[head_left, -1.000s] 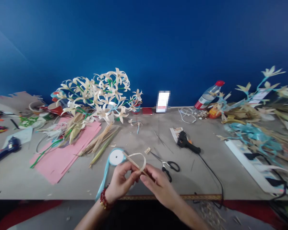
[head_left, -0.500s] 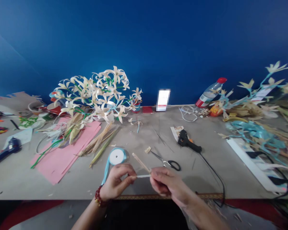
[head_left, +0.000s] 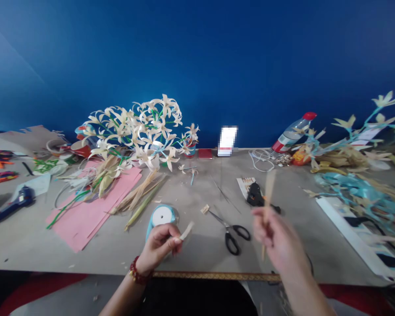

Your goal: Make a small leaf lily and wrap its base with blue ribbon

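Near the table's front edge, my left hand [head_left: 163, 245] pinches a short pale strip [head_left: 187, 230] that points up and to the right. Behind that hand lies a roll of light blue ribbon [head_left: 162, 215]. My right hand [head_left: 273, 232] is closed on a long, thin pale strip [head_left: 269, 191], which stands nearly upright and is blurred. Between the hands, black-handled scissors [head_left: 232, 232] lie on the table, beside a small pale piece [head_left: 204, 209] at their tip. A black glue gun [head_left: 256, 195] is partly covered by the strip in my right hand.
White flowers [head_left: 141, 131] stand behind pink sheets [head_left: 95, 210] and dried husks [head_left: 140, 197] on the left. A blue glue gun [head_left: 15, 204] lies far left. To the right are a power strip [head_left: 345, 237], blue ribbon [head_left: 365, 191] and a tilted bottle [head_left: 291, 135].
My hands have moved apart, the right one swinging right and slightly up with the long strip. The short strip now shows in my left hand alone. The whole scissors have come into view.
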`<action>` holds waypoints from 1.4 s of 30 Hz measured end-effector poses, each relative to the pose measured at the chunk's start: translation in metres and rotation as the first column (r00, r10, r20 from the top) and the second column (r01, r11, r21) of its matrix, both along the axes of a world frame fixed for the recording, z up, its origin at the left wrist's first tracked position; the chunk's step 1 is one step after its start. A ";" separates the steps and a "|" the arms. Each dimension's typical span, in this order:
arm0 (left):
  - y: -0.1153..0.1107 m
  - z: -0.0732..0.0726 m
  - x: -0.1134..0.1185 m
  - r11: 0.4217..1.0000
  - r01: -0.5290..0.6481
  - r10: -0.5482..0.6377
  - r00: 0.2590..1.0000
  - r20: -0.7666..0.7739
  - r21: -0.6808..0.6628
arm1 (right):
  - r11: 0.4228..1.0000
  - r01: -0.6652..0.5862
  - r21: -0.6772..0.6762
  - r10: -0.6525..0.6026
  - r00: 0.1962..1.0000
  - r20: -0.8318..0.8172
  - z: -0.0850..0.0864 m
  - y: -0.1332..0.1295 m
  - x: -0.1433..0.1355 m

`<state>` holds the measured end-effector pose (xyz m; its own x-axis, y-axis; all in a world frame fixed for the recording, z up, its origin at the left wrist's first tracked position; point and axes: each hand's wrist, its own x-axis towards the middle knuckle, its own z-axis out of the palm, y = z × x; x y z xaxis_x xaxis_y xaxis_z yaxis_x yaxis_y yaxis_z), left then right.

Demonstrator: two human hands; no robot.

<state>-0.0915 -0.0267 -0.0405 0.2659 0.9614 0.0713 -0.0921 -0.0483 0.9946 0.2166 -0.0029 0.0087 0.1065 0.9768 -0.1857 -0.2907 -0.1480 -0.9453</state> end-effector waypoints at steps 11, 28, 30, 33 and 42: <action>-0.001 0.015 0.025 0.970 -0.206 0.203 0.978 0.036 0.131 | 0.728 -0.674 0.125 0.510 0.654 0.559 -0.013 -0.044 -0.056; -0.006 0.036 0.037 0.990 -0.010 0.037 0.981 -0.189 0.142 | 0.809 -0.573 0.132 0.428 0.728 0.536 -0.002 -0.020 -0.091; -0.007 0.035 0.037 0.993 -0.005 0.024 0.987 -0.160 0.119 | 0.810 -0.572 0.130 0.452 0.750 0.484 -0.002 -0.019 -0.092; -0.008 0.035 0.038 0.992 -0.031 0.050 0.986 -0.158 0.119 | 0.802 -0.581 0.142 0.465 0.755 0.463 0.000 -0.020 -0.093; -0.010 0.035 0.040 0.985 -0.093 0.125 0.964 -0.234 0.143 | 0.797 -0.592 0.115 0.329 0.587 0.740 0.005 -0.026 -0.093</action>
